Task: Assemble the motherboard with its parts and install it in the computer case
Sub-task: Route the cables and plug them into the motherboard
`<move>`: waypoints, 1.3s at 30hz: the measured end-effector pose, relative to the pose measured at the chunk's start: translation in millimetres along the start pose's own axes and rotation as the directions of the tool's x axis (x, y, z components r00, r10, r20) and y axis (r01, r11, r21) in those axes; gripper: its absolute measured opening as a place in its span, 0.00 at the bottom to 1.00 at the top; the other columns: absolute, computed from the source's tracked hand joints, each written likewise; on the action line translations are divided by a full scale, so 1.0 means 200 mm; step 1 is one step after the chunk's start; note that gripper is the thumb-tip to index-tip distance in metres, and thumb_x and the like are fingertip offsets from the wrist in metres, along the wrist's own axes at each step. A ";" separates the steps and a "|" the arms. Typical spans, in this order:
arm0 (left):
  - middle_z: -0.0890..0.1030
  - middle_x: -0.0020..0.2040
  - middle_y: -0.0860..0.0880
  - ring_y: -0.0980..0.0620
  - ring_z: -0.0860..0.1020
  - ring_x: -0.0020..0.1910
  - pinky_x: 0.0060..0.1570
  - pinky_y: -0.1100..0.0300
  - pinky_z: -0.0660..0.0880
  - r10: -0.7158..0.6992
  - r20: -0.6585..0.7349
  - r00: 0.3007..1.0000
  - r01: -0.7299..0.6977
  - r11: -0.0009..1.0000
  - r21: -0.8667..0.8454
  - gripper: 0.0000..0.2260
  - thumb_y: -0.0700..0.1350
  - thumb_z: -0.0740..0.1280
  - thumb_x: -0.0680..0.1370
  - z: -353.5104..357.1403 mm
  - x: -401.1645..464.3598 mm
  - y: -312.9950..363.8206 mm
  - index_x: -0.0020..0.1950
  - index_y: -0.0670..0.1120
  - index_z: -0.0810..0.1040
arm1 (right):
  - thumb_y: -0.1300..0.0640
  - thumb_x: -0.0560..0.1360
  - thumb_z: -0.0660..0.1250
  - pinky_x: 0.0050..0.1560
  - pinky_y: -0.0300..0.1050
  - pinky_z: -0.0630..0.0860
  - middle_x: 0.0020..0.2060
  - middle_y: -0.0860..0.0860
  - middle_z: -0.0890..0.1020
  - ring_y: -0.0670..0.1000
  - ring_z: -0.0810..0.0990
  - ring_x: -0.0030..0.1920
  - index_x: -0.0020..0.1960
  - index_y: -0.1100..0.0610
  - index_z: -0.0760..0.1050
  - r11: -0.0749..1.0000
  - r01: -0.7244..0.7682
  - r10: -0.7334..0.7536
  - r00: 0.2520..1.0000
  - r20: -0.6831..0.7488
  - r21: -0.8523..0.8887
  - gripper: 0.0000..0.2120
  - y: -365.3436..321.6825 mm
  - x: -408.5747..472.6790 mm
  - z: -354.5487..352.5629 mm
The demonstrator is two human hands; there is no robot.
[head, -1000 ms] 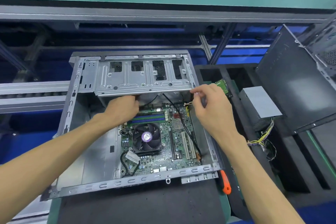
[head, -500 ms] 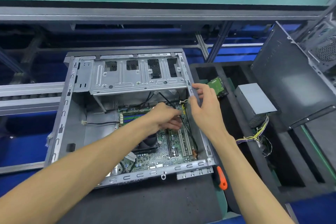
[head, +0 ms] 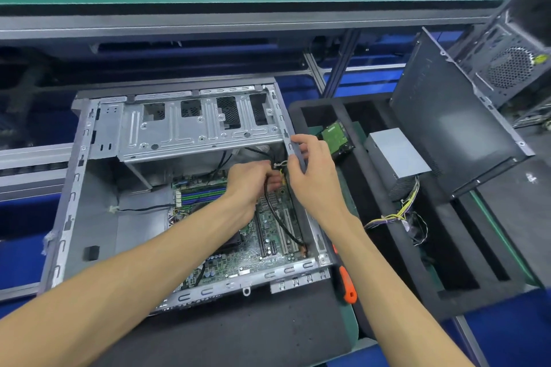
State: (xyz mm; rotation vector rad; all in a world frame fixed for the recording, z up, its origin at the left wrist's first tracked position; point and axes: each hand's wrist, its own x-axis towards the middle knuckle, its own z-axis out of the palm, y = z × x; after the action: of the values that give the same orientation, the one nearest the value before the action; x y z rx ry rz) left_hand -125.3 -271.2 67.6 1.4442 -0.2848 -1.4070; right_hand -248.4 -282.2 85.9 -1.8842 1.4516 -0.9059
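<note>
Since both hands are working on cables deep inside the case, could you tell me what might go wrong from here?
1. The left hand grips a black cable lying across the motherboard; a hard tug might strain its connector.
2. The right hand rests against the computer case wall edge, where bare sheet metal could scrape the fingers.
3. The orange-handled tool beside the case, partly under the right forearm, might get knocked.

Two bare hands are at work, the left hand and the right hand. One open computer case lies flat, with one motherboard inside. One foam tray sits beside it, holding one hard drive and one power supply. One dark side panel leans there. One orange-handled screwdriver lies nearby. A second case stands at far right.
</note>
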 end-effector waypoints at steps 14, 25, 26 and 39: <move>0.82 0.38 0.45 0.54 0.78 0.25 0.28 0.61 0.77 -0.021 0.090 0.996 -0.002 0.968 0.250 0.15 0.33 0.71 0.74 0.09 0.11 0.02 0.60 0.38 0.77 | 0.61 0.80 0.63 0.60 0.56 0.74 0.54 0.51 0.73 0.52 0.74 0.57 0.67 0.54 0.71 0.999 -0.028 0.027 0.999 0.026 0.033 0.15 0.01 0.00 0.00; 0.82 0.50 0.51 0.56 0.82 0.38 0.42 0.58 0.80 0.104 0.425 0.899 -0.426 0.429 0.796 0.16 0.53 0.59 0.84 -0.08 -0.03 0.17 0.70 0.52 0.73 | 0.52 0.79 0.70 0.49 0.28 0.69 0.58 0.50 0.74 0.42 0.75 0.54 0.72 0.49 0.66 0.989 -0.098 0.088 0.992 0.087 0.112 0.24 0.06 0.02 0.00; 0.81 0.48 0.54 0.62 0.78 0.36 0.39 0.64 0.76 0.116 0.459 0.881 -0.472 0.269 0.839 0.16 0.53 0.60 0.83 -0.13 -0.05 0.20 0.70 0.53 0.73 | 0.51 0.79 0.70 0.50 0.29 0.68 0.60 0.49 0.73 0.43 0.75 0.56 0.75 0.48 0.63 0.983 -0.135 0.120 0.986 0.118 0.126 0.28 0.07 0.02 0.01; 0.73 0.57 0.40 0.38 0.69 0.55 0.53 0.41 0.67 0.835 0.098 0.542 -0.047 -0.087 0.995 0.23 0.47 0.71 0.76 -1.04 -0.33 0.28 0.68 0.44 0.70 | 0.63 0.78 0.65 0.34 0.27 0.73 0.55 0.32 0.76 0.34 0.77 0.36 0.80 0.45 0.62 0.964 -0.204 0.168 0.963 0.210 0.168 0.33 0.10 -0.02 0.02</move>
State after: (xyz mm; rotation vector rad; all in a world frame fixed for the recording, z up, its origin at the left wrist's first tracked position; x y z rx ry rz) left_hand 56.5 -141.2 98.4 2.3605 -1.4322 0.2835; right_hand -257.4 -282.9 68.3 -1.6176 1.3492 -0.7209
